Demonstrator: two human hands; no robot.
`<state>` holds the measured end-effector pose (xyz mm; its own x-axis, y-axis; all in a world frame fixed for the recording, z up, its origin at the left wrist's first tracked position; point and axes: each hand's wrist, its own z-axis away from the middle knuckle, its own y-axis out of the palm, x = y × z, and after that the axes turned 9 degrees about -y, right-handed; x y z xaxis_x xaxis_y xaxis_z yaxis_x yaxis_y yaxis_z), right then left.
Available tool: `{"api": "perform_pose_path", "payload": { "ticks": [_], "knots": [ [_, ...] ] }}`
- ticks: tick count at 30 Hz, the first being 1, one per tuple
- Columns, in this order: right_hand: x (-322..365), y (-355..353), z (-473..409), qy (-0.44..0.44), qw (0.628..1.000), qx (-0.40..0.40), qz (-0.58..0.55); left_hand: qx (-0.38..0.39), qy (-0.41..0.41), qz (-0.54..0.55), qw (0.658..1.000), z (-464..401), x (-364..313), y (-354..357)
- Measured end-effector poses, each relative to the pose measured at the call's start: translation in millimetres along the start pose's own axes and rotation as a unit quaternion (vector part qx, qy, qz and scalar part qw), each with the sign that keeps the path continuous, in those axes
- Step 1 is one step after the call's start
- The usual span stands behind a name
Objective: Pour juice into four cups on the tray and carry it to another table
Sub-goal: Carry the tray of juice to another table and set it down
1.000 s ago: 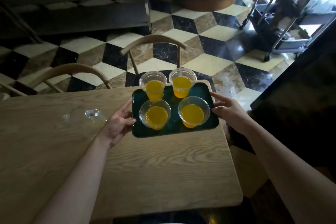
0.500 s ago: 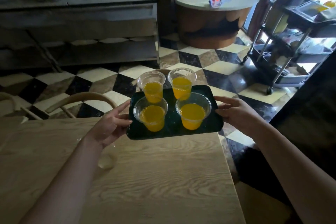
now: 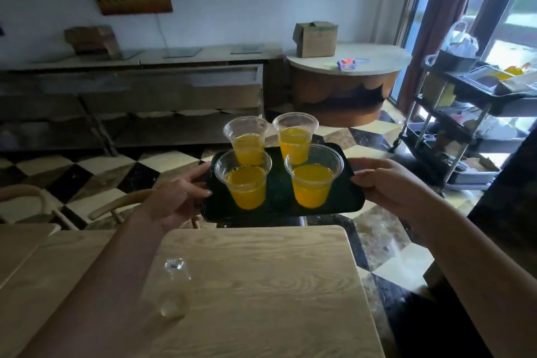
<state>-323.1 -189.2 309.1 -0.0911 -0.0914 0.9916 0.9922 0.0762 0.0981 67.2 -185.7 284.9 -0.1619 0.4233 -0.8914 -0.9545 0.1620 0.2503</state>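
We see four clear, glossy plastic cups point(image 3: 313, 176) on a dark green tray point(image 3: 279, 200) of smooth plastic. The pale wooden surface point(image 3: 261, 285) looks matt, with visible grain. The black-and-cream checkered stone floor point(image 3: 96, 180) is polished and shiny.

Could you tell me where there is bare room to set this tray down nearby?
The wooden table is bare right of the clear cup lying on it. The round counter is free between the cardboard box and its right rim. The cart is crowded. Both hands grip the tray.
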Motion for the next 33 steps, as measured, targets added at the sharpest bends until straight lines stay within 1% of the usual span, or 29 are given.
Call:
{"api": "perform_pose_path", "payload": {
  "ticks": [5,8,12,15,19,24,26,29,33],
  "knots": [
    [32,7,4,-0.011,0.999,-0.011,-0.032,-0.017,0.022,-0.016,0.999,9,-30,5],
    [53,12,8,-0.021,0.999,-0.011,-0.031,-0.023,0.039,-0.018,0.999,19,-48,13],
    [76,15,9,-0.036,0.998,-0.017,-0.04,0.026,0.082,-0.036,0.996,34,-74,21],
    [92,16,7,-0.052,0.997,-0.032,-0.044,0.042,0.103,-0.046,0.993,47,-93,29],
    [118,22,13,-0.078,0.995,-0.028,-0.048,0.017,0.133,-0.026,0.991,60,-114,41],
    [145,21,13,-0.091,0.994,-0.05,-0.039,-0.01,0.135,0.001,0.991,70,-133,45],
    [153,20,13,-0.105,0.993,-0.048,-0.031,-0.029,0.138,0.017,0.99,76,-138,49],
    [165,18,14,-0.128,0.991,-0.033,-0.03,-0.05,0.139,0.009,0.989,89,-146,58],
    [179,21,17,-0.11,0.993,-0.022,-0.038,-0.089,0.147,0.029,0.985,106,-158,68]
  ]
}}
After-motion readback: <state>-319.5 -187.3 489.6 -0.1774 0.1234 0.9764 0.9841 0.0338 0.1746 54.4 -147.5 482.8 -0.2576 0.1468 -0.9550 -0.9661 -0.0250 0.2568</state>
